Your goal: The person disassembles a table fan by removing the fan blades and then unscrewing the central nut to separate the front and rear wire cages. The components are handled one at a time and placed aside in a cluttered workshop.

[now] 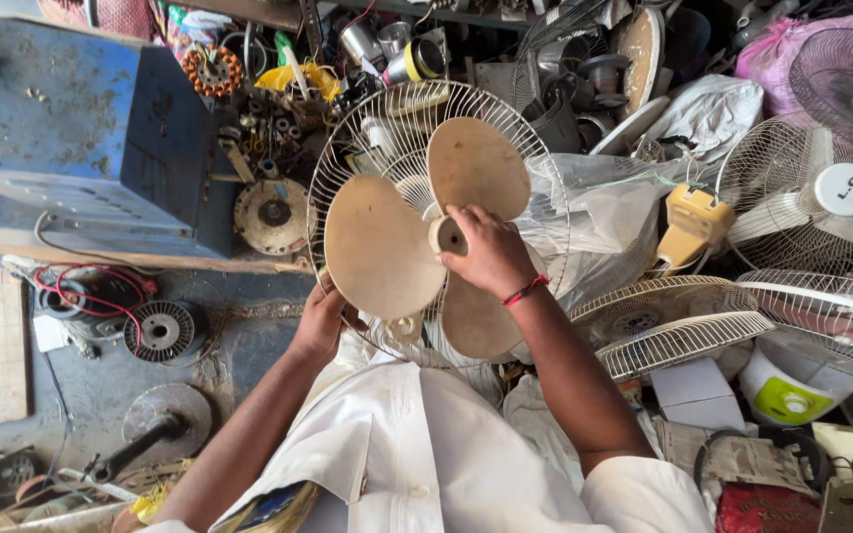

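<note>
Two bare hands work on a dusty table fan held over a lap in a crowded repair shop. The right hand (486,252) closes its fingers around the hub (446,235) at the centre of the three beige fan blades (379,247), a red thread bracelet (525,290) at the wrist. The left hand (320,324) grips the lower left rim of the white wire guard (343,148) that sits behind the blades, fingers curled under the edge. The fan lies face up between both hands, just above the white shirt (417,454). To the right of the right hand lie more fan guards (668,331), a second white fan (821,192), a yellow fan base (695,222) and clear plastic sheeting (604,212). To the left of the left hand stand a blue metal box (81,128), a round motor plate (271,214) and a wound copper stator (160,331) beside red wires (91,296). Beyond the hands, loose motor parts and cans crowd a shelf (387,49).
</note>
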Action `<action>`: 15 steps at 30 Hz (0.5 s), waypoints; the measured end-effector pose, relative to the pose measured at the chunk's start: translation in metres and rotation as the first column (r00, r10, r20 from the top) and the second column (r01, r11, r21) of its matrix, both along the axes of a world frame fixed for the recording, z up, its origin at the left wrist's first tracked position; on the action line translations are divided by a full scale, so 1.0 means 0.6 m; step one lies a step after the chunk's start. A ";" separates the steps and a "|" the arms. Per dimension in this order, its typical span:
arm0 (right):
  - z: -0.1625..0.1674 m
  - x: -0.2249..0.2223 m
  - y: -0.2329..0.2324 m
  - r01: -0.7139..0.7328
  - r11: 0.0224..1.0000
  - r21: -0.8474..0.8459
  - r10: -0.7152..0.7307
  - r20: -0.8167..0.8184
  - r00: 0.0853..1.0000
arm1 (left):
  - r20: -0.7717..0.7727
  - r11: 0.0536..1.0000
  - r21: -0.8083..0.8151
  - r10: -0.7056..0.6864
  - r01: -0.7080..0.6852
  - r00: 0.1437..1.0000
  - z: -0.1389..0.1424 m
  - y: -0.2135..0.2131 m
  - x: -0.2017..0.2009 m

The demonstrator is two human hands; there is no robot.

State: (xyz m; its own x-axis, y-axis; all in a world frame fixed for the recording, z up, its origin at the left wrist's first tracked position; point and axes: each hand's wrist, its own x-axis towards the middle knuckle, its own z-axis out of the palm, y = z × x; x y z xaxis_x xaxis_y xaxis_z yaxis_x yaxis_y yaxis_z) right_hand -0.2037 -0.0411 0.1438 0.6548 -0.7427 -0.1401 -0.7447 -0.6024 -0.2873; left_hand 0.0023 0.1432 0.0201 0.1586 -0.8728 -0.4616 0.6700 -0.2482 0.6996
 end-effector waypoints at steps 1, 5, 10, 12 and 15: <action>-0.001 0.002 0.003 0.008 1.000 -0.011 -0.008 0.034 0.999 | -0.010 1.000 -0.025 0.009 -0.009 1.000 -0.002 0.002 -0.001; -0.007 0.009 0.004 0.009 0.999 -0.050 0.000 0.183 0.983 | -0.029 1.000 -0.015 -0.007 0.007 1.000 0.002 0.003 0.003; 0.002 -0.006 -0.020 0.072 0.997 -0.013 -0.065 0.290 0.955 | -0.042 1.000 -0.014 -0.009 0.008 0.999 0.023 0.005 0.006; 0.012 -0.021 -0.029 0.098 0.993 -0.071 -0.068 0.344 0.937 | -0.045 0.999 -0.028 -0.031 0.030 0.999 0.030 0.009 0.006; 0.032 -0.044 -0.050 0.276 0.924 0.264 -0.366 0.404 0.838 | -0.052 0.999 -0.015 -0.032 0.031 0.998 0.037 0.012 0.005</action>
